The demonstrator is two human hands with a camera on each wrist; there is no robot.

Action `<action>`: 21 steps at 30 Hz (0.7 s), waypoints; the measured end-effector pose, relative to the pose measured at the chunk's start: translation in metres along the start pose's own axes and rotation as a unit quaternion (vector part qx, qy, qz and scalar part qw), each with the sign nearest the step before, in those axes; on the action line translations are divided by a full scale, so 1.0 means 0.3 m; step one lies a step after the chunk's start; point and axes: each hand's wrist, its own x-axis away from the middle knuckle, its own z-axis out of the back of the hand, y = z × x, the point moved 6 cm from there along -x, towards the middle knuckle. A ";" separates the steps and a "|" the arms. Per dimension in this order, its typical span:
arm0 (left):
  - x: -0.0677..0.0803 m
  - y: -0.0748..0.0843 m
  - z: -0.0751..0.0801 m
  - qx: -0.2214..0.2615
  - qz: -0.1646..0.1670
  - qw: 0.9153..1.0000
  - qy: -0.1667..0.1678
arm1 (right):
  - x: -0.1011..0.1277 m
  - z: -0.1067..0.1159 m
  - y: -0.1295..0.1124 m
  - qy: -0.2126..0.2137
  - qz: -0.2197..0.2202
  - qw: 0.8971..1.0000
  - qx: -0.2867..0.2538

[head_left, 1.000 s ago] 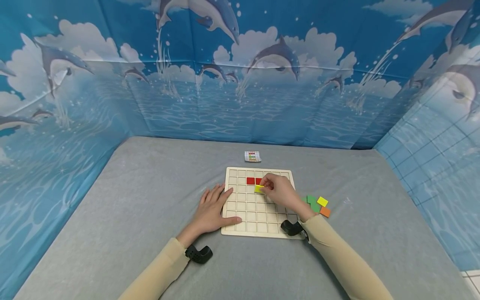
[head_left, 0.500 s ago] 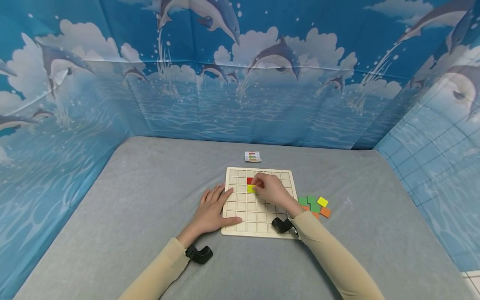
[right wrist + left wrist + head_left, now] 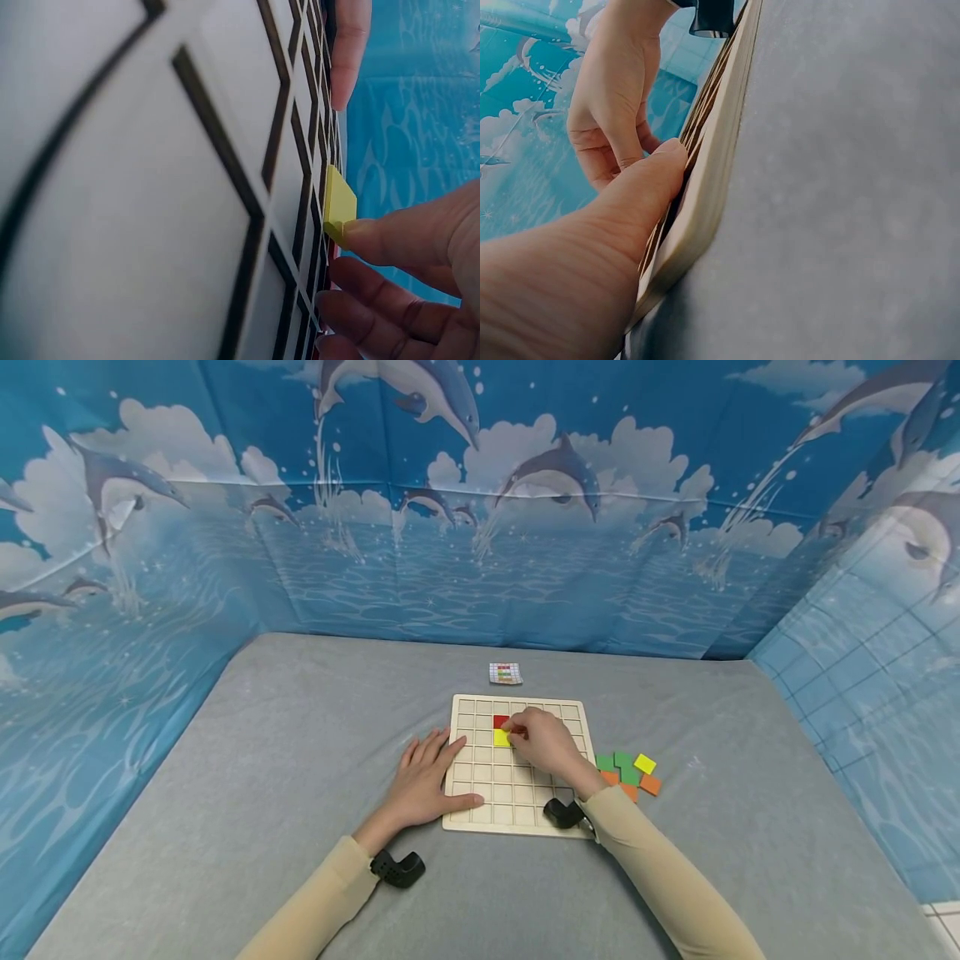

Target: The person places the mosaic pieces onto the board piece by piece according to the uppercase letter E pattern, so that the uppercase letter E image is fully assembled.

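Being pinched by the right hand (image 3: pixel 543 739), one yellow tile (image 3: pixel 500 737) at the board's (image 3: pixel 502 774) far half has its thickness revealed only by the right wrist view. The board's left edge is touched by the left hand (image 3: pixel 427 781), thumb spread. The grey table (image 3: pixel 337 718) is backed by dolphin curtains (image 3: pixel 480 568). Three green tiles (image 3: pixel 622 759), three orange tiles (image 3: pixel 650 785) and one loose yellow tile (image 3: pixel 645 763) are seen right; one red tile (image 3: pixel 500 722) is seen on the board.

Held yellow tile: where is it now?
In the head view, the yellow tile is in the right hand, over the board, just below a red tile.

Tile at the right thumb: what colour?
Yellow; the tile shows best in the right wrist view.
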 end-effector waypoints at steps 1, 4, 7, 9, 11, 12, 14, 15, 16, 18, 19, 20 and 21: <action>0.000 0.000 0.000 0.001 -0.001 1.000 0.001 | 0.002 0.000 0.000 0.001 0.001 1.000 0.004; -0.001 0.000 0.000 0.000 -0.002 1.000 0.003 | 0.007 -0.001 -0.001 -0.001 0.001 1.000 0.008; -0.002 0.002 0.001 0.001 -0.004 1.000 0.006 | 0.011 -0.002 0.001 -0.002 0.001 1.000 0.009; -0.002 0.003 0.001 0.001 -0.004 1.000 0.006 | 0.014 -0.003 0.002 -0.004 0.003 1.000 0.007; -0.001 0.004 0.003 0.002 -0.004 1.000 0.007 | 0.016 -0.005 0.004 -0.008 0.006 1.000 0.004; -0.002 0.004 0.003 0.001 -0.004 1.000 0.007 | 0.018 -0.005 0.003 -0.011 0.008 1.000 0.003; -0.001 0.005 0.005 0.002 -0.006 1.000 0.011 | 0.024 -0.003 0.002 -0.018 0.013 1.000 -0.002; -0.001 0.005 0.006 0.002 -0.007 1.000 0.013 | 0.028 -0.001 0.003 -0.021 0.015 1.000 -0.003; 0.000 0.006 0.007 0.003 -0.007 1.000 0.014 | 0.032 0.002 0.004 -0.024 0.017 1.000 -0.004; 0.001 0.009 0.010 0.002 -0.009 1.000 0.016 | 0.044 0.013 0.008 -0.026 0.021 0.999 -0.009; 0.001 0.009 0.011 0.002 -0.008 1.000 0.014 | 0.050 0.019 0.013 -0.026 0.023 0.999 -0.011; 0.002 0.011 0.011 0.001 -0.007 1.000 0.012 | 0.057 0.027 0.019 -0.025 0.025 0.999 -0.014; 0.002 0.012 0.012 0.001 -0.007 1.000 0.012 | 0.063 0.034 0.027 -0.022 0.027 0.999 -0.016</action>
